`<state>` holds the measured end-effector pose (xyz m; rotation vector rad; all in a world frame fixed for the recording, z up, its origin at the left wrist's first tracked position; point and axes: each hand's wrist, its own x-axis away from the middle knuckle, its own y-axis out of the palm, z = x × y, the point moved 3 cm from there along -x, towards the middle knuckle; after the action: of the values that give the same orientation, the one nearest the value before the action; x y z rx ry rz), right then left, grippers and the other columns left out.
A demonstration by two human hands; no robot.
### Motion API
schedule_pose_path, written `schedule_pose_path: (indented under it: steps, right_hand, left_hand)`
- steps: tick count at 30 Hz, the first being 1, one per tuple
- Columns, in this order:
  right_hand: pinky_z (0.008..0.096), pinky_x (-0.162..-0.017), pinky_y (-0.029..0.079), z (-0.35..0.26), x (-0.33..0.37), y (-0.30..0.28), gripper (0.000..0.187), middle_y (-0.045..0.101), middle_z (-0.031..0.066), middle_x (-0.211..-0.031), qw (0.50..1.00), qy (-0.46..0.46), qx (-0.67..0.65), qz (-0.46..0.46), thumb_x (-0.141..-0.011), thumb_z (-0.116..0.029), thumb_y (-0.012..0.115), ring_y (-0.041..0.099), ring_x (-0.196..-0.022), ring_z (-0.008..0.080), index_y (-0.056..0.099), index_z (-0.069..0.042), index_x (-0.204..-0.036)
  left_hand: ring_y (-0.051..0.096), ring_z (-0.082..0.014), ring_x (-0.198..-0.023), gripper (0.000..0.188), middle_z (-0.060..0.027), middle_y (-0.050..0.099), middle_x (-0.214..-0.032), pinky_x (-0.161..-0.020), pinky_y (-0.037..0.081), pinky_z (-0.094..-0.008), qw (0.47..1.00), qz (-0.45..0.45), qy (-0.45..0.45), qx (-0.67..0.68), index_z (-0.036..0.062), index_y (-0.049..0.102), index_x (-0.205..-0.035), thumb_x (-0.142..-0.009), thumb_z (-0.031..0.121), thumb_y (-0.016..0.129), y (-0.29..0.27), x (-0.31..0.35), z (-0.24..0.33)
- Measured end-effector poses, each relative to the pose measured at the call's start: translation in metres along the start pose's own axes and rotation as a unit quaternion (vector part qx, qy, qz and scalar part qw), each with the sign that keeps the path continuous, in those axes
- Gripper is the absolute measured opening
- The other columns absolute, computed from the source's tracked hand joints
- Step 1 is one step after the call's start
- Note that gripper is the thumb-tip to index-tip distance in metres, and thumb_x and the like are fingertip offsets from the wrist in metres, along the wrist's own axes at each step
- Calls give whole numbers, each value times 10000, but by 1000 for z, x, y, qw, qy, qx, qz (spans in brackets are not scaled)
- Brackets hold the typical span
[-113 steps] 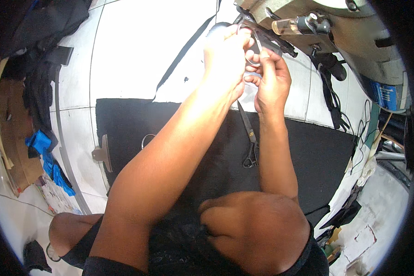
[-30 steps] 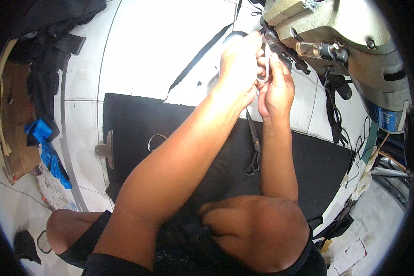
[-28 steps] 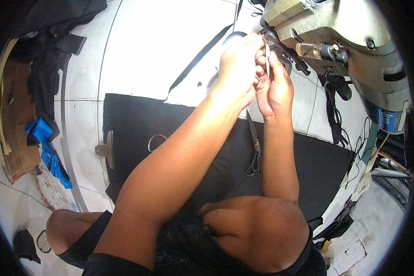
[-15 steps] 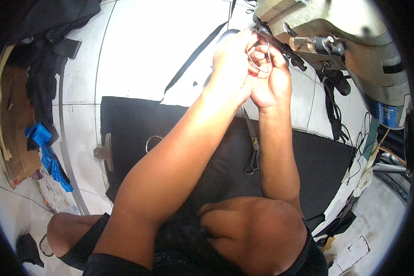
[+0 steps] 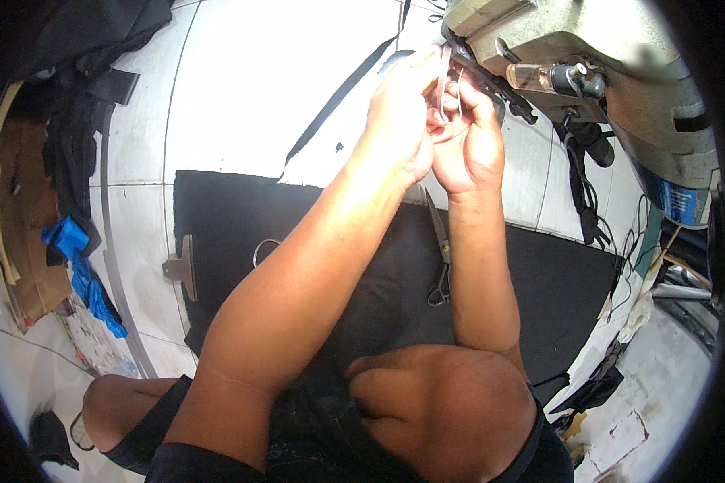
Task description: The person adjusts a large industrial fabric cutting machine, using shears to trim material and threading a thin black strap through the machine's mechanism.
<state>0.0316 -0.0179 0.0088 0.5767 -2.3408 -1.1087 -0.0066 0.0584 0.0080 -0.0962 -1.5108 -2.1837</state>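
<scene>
**Both hands closed on a pale strap at the sewing machine**

Left hand: raised at the near-left face of the sewing machine, fingers curled and pinched on a narrow pale strap. The hand covers most of what it grips; only a short looped length of the strap shows above the knuckles.

Right hand: pressed against the left hand, directly below the machine's front edge, fingers closed narrow around the same strap. Whether it also holds something smaller inside the grip cannot be told.

The strap stands upright between the two hands, its top touching or just short of the dark metal parts at the machine's underside; contact cannot be confirmed.

Below the machine, under the right forearm, a pair of dark scissors lies on a black fabric sheet, blades pointing towards the machine, handles towards the person. The sheet is spread on the white tiled floor. A thin wire ring rests on the sheet well left of the scissors, and a flat metal clip sits at the sheet's left edge. A long black strip runs diagonally over the tiles from the machine towards the sheet's upper edge.

Black cables hang below the machine's right part. Blue cloth lies far left of the machine, beside cardboard.
</scene>
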Motion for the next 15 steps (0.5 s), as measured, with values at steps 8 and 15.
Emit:
schedule_pose_path:
  steps: [8,15]
  right_hand:
    - [223,-615,419,0,5,-5,240,567,-3,-852,999,-22,-17,-38,-909,-127,525,505,-711,71,544,-22,-1124]
    - [225,-612,406,0,10,-8,260,538,-2,-849,996,-2,-63,-66,-919,-115,521,494,-707,71,515,-29,-1164]
  left_hand:
    - [570,-116,-691,210,-51,611,-882,-559,467,-225,998,-4,-24,55,13,584,-1069,-953,174,515,8,4,2]
    - [588,-132,-858,268,-73,608,-990,-712,494,-246,998,-21,-14,55,-19,560,-1139,-941,160,538,0,2,-1]
